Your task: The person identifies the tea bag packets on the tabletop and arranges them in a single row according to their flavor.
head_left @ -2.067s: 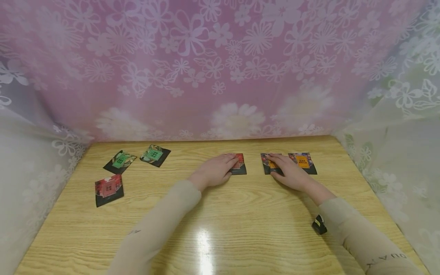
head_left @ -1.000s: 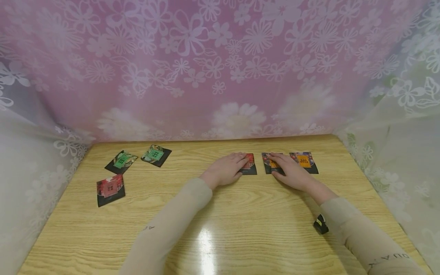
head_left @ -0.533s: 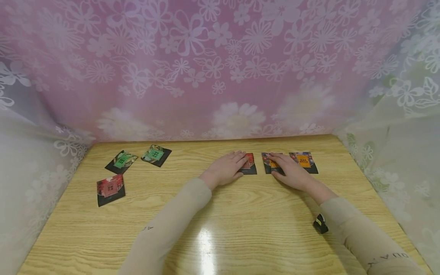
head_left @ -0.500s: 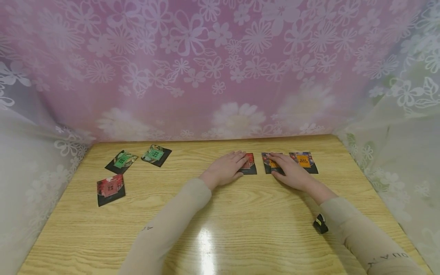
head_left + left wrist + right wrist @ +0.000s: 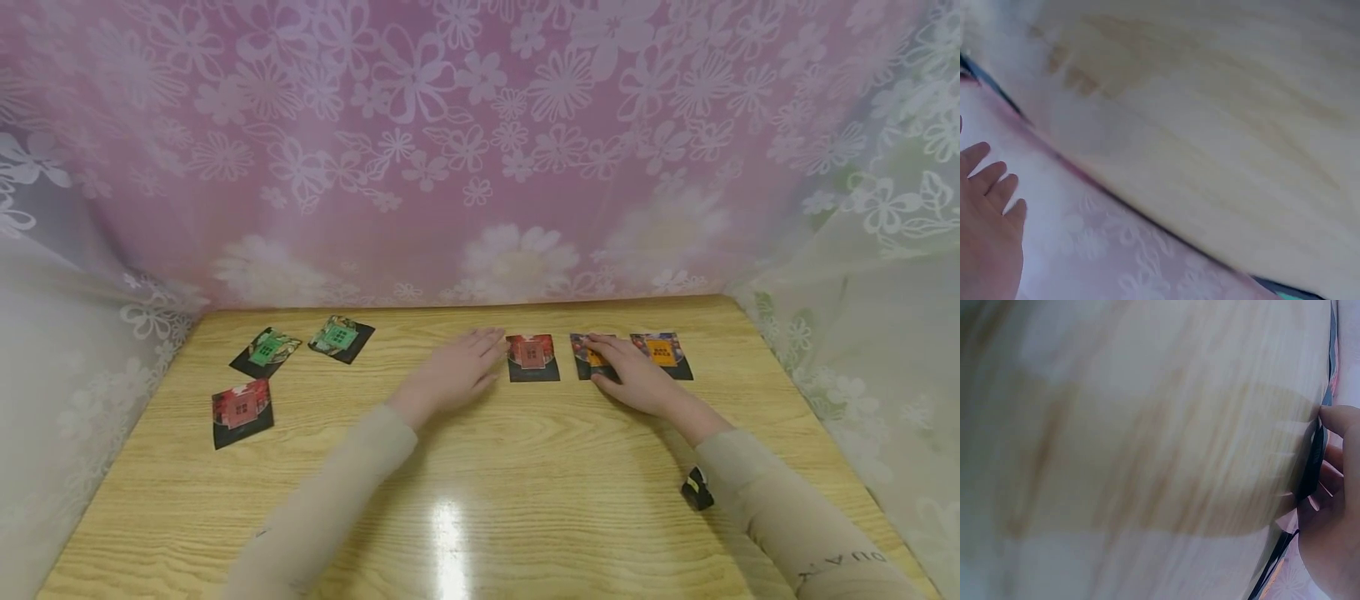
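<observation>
In the head view my left hand [image 5: 452, 371] is just left of a square sachet with a red label [image 5: 533, 358], fingers extended and holding nothing. The left wrist view shows that hand [image 5: 988, 231] with its fingers straight and slightly spread. My right hand [image 5: 637, 375] rests on an orange-label sachet [image 5: 581, 358], covering much of it, with the thumb at its near side. In the right wrist view the fingers and thumb lie against the dark sachet [image 5: 1313, 462]. A second orange-label sachet [image 5: 662, 354] lies just right of that hand.
Two green-label sachets [image 5: 265, 352] and another red-label sachet [image 5: 242, 412] lie askew at the left of the wooden table [image 5: 525, 500]. A small black object [image 5: 697, 490] is beside the right sleeve. A pink floral curtain [image 5: 480, 167] hangs behind.
My left hand slid the red-label sachet rightward, toward the orange ones, then paused on it. Now it has come off and moved left, uncovering the sachet. The right hand has stayed in place.
</observation>
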{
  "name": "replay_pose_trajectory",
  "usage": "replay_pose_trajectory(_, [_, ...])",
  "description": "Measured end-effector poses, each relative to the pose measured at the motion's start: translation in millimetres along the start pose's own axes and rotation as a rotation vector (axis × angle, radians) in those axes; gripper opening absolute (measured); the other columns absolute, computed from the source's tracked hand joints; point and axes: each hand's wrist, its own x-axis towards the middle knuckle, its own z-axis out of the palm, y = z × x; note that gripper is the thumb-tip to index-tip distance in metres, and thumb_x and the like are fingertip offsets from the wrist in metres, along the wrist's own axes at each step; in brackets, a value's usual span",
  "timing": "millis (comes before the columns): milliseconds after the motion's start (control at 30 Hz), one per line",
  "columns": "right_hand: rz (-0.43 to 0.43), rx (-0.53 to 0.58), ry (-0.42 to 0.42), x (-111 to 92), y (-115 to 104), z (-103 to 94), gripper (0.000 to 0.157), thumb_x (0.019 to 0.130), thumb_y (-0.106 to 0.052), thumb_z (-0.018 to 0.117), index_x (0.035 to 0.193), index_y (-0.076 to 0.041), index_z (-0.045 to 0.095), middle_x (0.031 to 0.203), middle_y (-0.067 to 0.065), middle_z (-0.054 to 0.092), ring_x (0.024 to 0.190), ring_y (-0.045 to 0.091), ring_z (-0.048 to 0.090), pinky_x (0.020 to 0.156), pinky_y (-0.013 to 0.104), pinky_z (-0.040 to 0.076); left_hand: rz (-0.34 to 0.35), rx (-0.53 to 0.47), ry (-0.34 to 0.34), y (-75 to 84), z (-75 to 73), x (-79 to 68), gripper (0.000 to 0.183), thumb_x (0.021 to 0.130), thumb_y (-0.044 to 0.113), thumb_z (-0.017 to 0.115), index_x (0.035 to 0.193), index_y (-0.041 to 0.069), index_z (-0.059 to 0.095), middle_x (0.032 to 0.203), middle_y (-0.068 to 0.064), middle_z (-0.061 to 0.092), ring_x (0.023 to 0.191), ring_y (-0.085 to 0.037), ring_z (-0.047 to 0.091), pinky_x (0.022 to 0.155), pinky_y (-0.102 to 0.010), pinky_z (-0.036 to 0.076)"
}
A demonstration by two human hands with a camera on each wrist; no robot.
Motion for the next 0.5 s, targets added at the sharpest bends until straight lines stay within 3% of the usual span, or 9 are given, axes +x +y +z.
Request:
replay_pose_trajectory(267, [0.015, 0.0, -0.005, -1, 1, 0.3, 0.065, 0.107, -0.025, 0.064, 0.165, -0.007, 0.038, 0.171, 0.023, 0.033, 0.154, 0.052, 0.034, 0.123, 0.075, 0.032, -0.093, -0.059, 0.137, -22.3, -12.3, -52.2, 0.059, 0.112, 0.03, 0.053, 0.164, 0.004, 0.04, 0.171, -0.018, 0.037, 0.16, -0.035, 0.036, 0.134, -0.051, 0.029])
replay_pose_trajectory(500, [0.024, 0.002, -0.01, 0, 0, 0.1, 0.065, 0.108, -0.025, 0.062, 0.166, -0.01, 0.037, 0.172, 0.022, 0.032, 0.155, 0.052, 0.033, 0.122, 0.075, 0.031, -0.172, -0.01, 0.275, -41.5, -19.6, -108.0, 0.057, 0.107, 0.026, 0.065, 0.156, 0.001, 0.051, 0.162, -0.021, 0.049, 0.151, -0.038, 0.048, 0.127, -0.055, 0.039])
